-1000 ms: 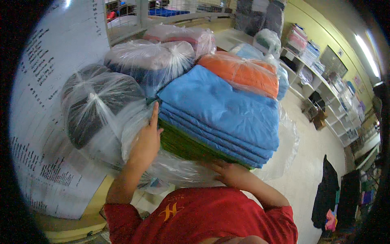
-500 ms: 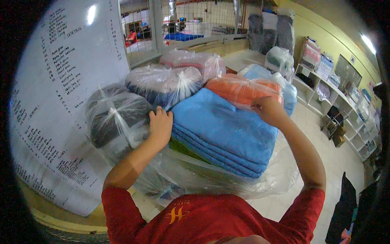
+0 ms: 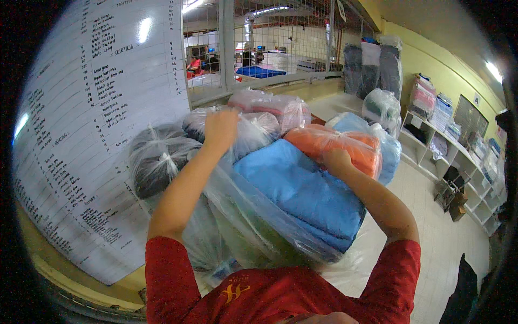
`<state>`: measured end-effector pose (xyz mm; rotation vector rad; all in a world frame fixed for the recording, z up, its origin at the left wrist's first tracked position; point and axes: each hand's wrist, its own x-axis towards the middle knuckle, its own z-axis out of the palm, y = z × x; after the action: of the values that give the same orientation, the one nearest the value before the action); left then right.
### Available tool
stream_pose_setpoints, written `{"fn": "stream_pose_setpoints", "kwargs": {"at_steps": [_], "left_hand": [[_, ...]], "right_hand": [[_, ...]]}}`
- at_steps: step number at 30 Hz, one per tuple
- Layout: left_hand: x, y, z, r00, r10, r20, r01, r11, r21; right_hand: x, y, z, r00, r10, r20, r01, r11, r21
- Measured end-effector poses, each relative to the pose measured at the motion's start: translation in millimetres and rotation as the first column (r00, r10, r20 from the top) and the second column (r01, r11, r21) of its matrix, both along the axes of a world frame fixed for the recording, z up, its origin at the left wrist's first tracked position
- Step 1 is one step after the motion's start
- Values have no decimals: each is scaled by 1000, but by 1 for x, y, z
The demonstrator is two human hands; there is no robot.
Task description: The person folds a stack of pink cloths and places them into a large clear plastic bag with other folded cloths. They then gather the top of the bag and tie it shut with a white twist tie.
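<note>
A folded stack of blue cloth (image 3: 302,183) lies in front of me, with a large clear plastic bag (image 3: 237,205) drawn over its left and near sides. My left hand (image 3: 221,129) is closed on the bag's edge and holds it raised above the bundles at the left. Green cloth shows dimly through the plastic below the blue stack. My right hand (image 3: 337,161) is curled closed at the stack's far right edge, against an orange bundle (image 3: 350,144) in clear plastic. Its fingertips are hidden, so I cannot make out what they grip.
Plastic-wrapped bundles stand around the stack: a dark one (image 3: 154,175) at left, a pink one (image 3: 275,108) behind, a light blue one (image 3: 389,154) at right. A handwritten whiteboard (image 3: 108,151) fills the left side. White shelves (image 3: 440,156) and a small trolley (image 3: 448,191) stand at right.
My left hand has risen from beside the blue stack, pulling the plastic up across it. My right hand has moved down and slightly left. The view has shifted a little.
</note>
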<state>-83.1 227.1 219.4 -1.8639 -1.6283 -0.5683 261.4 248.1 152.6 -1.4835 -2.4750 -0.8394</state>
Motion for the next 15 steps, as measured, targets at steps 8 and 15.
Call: {"fn": "stream_pose_setpoints", "kwargs": {"at_steps": [8, 15], "left_hand": [[57, 52, -4, 950, -55, -309, 121, 973, 198], [66, 138, -48, 816, -358, -454, 293, 933, -210]], "right_hand": [[16, 32, 39, 992, -109, -55, 114, 989, 90], [33, 16, 19, 983, 31, -181, 4, 982, 190]]}}
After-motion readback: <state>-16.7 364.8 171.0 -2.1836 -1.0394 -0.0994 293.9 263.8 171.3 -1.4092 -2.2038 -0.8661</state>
